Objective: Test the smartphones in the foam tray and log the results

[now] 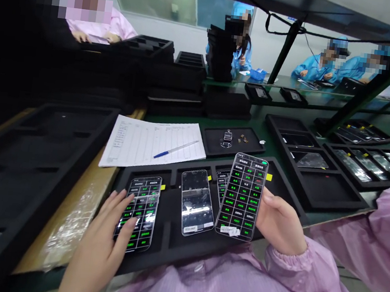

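My right hand (pixel 279 225) grips a phone (pixel 242 197) with a lit grid of green buttons, held upright above a black foam tray (pixel 165 242). My left hand (pixel 104 244) rests on a second lit phone (pixel 139 212) lying in the tray's left slot, fingers spread across its screen. A third phone (pixel 197 202) with a dark reflective screen lies in the middle slot. Part of a fourth phone (pixel 221 183) shows behind the held one.
A printed sheet (pixel 145 142) with a blue pen (pixel 175 149) lies behind the tray. A small tray (pixel 252 146) holds small parts. Black trays (pixel 313 179) stretch to the right and stack at the left (pixel 30 154). Other people work beyond and at my right.
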The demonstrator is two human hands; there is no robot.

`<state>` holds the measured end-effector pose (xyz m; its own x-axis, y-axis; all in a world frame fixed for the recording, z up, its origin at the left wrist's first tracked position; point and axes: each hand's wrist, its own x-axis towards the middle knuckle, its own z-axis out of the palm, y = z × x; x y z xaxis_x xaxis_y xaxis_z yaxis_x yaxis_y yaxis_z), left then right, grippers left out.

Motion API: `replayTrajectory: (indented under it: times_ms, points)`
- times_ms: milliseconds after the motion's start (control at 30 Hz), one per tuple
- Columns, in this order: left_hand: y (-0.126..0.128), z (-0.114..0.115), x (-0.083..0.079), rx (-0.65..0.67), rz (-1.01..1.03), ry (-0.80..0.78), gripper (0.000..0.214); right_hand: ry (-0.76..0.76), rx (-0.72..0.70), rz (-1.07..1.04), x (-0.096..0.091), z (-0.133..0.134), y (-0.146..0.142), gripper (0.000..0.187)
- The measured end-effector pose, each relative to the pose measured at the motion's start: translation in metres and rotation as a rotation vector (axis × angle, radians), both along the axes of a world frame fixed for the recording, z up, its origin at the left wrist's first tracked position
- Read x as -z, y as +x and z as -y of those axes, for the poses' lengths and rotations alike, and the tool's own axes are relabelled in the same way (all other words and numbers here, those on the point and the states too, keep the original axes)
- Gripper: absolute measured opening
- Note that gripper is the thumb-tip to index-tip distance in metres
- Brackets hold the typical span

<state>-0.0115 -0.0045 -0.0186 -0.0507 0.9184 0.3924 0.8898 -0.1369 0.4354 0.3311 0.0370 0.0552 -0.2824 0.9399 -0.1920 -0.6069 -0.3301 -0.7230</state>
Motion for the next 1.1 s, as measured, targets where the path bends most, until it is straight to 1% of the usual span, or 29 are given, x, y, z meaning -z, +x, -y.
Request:
replayTrajectory:
  times_ms: [233,300,433,567,700,800,967,1033,1100]
  points:
    - [0.002,0.001,0.0,-0.003,0.017,0.015,0.049,-0.023,-0.023,-0.029,0.001,0.001,0.002,0.034]
    - [0.003,0.001,0.0,0.001,0.008,0.031,0.049,-0.022,-0.011,-0.016,0.002,0.001,0.001,0.034]
    - [0.004,0.001,-0.001,0.021,-0.025,0.046,0.05,0.013,0.069,0.072,0.008,-0.002,-0.003,0.029]
    - [0.003,0.002,0.001,0.032,-0.032,0.061,0.049,0.043,0.157,0.174,0.017,-0.009,-0.008,0.029]
    - [0.002,0.002,0.003,0.025,-0.023,0.07,0.05,0.027,0.209,0.191,0.021,-0.013,-0.008,0.027]
    - [0.003,0.001,0.003,0.023,-0.022,0.066,0.051,0.018,0.165,0.095,0.018,-0.013,-0.004,0.026]
    - [0.002,0.001,0.003,0.037,-0.035,0.061,0.052,-0.008,-0.03,-0.076,0.013,-0.013,0.007,0.037]
    - [0.002,0.001,0.003,0.038,-0.039,0.066,0.051,0.003,-0.05,-0.088,0.013,-0.013,0.007,0.041]
    - [0.001,0.001,0.004,0.036,-0.042,0.081,0.051,0.038,-0.012,-0.064,0.013,-0.012,0.005,0.046]
